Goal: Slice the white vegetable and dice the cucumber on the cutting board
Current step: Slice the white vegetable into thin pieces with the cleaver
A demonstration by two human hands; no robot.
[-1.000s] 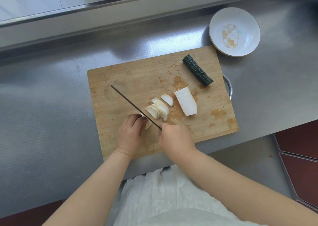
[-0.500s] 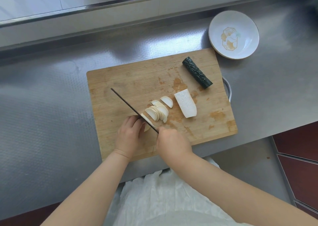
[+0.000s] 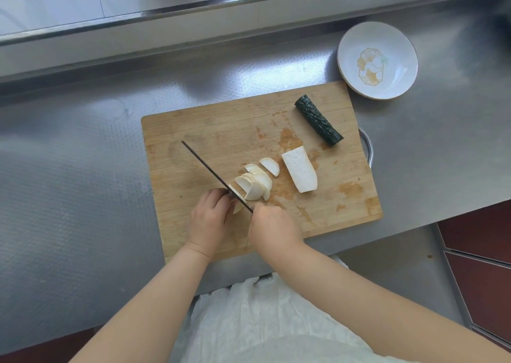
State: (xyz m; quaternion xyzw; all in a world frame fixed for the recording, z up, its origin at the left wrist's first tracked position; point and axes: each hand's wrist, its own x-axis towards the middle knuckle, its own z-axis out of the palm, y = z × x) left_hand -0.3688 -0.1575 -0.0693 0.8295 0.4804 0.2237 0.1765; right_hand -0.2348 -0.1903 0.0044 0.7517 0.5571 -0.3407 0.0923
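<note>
A wooden cutting board point(image 3: 210, 130) lies on the steel counter. My right hand point(image 3: 272, 228) grips a knife point(image 3: 206, 167) whose thin blade runs diagonally up-left. My left hand point(image 3: 208, 218) curls over a small end piece of white vegetable point(image 3: 238, 207), pressed right against the blade. Several white half-round slices point(image 3: 255, 182) lie fanned just right of the blade. A larger uncut white half point(image 3: 300, 172) rests flat further right. A dark green cucumber piece point(image 3: 318, 119) lies whole near the board's far right corner.
A white bowl point(image 3: 377, 59) with a gold pattern stands on the counter beyond the board's right corner. A metal handle point(image 3: 369, 149) pokes out at the board's right edge. The counter's front edge runs just below the board.
The knife has shifted a little left along the white piece and stays down on it. My left hand has drawn back slightly. The slice pile has grown.
</note>
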